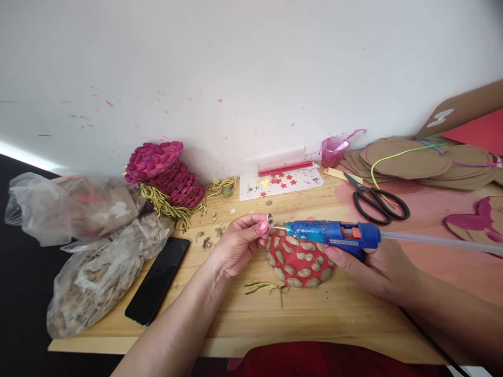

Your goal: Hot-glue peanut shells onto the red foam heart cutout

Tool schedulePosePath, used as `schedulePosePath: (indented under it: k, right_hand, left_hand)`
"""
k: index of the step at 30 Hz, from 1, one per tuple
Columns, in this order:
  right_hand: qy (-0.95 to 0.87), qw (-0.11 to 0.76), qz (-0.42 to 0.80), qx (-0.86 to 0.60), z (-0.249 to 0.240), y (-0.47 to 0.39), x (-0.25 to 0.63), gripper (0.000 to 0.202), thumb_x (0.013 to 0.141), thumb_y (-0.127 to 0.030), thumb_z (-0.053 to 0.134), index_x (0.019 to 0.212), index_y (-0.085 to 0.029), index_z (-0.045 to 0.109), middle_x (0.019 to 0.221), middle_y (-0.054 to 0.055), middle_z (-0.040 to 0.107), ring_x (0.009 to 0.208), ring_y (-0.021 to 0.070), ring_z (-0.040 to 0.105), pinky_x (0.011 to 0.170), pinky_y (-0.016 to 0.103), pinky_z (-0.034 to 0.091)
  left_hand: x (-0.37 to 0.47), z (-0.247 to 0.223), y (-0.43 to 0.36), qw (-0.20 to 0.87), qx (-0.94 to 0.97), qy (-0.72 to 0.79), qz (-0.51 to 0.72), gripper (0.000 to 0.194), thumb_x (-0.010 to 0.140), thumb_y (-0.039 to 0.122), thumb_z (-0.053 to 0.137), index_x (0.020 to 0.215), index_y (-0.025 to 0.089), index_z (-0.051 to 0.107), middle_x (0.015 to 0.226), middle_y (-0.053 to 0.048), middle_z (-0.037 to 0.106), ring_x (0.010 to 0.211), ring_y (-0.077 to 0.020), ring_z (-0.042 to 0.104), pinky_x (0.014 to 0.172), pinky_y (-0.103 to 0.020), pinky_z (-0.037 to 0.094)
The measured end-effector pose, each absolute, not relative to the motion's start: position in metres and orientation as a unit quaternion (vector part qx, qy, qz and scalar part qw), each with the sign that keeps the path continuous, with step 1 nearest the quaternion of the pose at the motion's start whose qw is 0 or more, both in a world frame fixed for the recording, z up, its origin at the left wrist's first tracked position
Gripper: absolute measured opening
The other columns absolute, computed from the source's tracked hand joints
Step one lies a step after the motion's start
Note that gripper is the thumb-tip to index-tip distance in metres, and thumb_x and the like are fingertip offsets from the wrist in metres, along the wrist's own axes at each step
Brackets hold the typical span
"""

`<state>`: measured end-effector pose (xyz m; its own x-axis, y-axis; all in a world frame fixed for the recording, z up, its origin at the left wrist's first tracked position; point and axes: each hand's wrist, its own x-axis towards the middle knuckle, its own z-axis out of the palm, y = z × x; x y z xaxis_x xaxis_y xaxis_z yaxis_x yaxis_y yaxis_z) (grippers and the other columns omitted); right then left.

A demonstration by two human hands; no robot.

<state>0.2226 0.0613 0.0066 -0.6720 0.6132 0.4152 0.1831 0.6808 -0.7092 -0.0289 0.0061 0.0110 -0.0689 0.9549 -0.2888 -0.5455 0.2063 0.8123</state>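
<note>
Between the thumb and fingers of my left hand (244,241) is a peanut shell (270,220), its hollow side facing the nozzle of a blue glue gun (330,233). My right hand (373,272) is wrapped round the glue gun's handle; a long clear glue stick (436,244) sticks out of its back. The nozzle tip is at or very near the shell. Beneath both hands lies a red disc (290,258) covered with peanut shells, partly hidden by the gun. Yellow-green yarn strands (267,286) trail from its lower left edge.
Left are plastic bags (98,277), a black phone (157,280) and stacked magenta discs (165,173). Behind lies a sheet with paper stars (281,181), beside a pink cup (334,151). Black scissors (379,201) and cardboard discs (408,159) are at the right. A cord (428,337) runs lower right.
</note>
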Motion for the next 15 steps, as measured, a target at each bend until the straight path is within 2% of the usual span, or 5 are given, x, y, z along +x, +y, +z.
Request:
schedulePosePath:
  k: [3,8,15]
  right_hand:
    - [-0.854,0.342,0.323,-0.222,0.0074,0.0625,0.221,0.005,0.09,-0.02,0.059,0.088,-0.021,0.064,0.078,0.0,0.07,0.066,0.016,0.063,0.062,0.026,0.049]
    - [-0.854,0.373,0.303,-0.2,0.0117,0.0622,0.2187,0.007,0.089,-0.018,0.06,0.088,-0.025,0.064,0.068,-0.004,0.064,0.055,0.0122,0.056,0.053,0.023,0.046]
    - [-0.85,0.359,0.316,-0.22,0.0099,0.0613,0.22,0.007,0.089,-0.019,0.061,0.088,-0.024,0.067,0.07,-0.002,0.067,0.057,0.0147,0.06,0.058,0.026,0.05]
  left_hand:
    - [-0.0289,0.0104,0.0064,0.641,0.235,0.438,0.585,0.029,0.058,0.024,0.093,0.074,0.012,0.072,0.06,0.002,0.058,0.056,-0.0067,0.051,0.054,-0.018,0.041]
    - [-0.0291,0.0101,0.0057,0.641,0.238,0.439,0.583,0.029,0.058,0.025,0.093,0.074,0.013,0.072,0.06,0.002,0.058,0.055,-0.0066,0.051,0.054,-0.018,0.042]
    - [-0.029,0.0104,0.0059,0.638,0.237,0.445,0.582,0.031,0.056,0.025,0.094,0.074,0.012,0.072,0.059,0.002,0.058,0.054,-0.0063,0.051,0.054,-0.017,0.042]
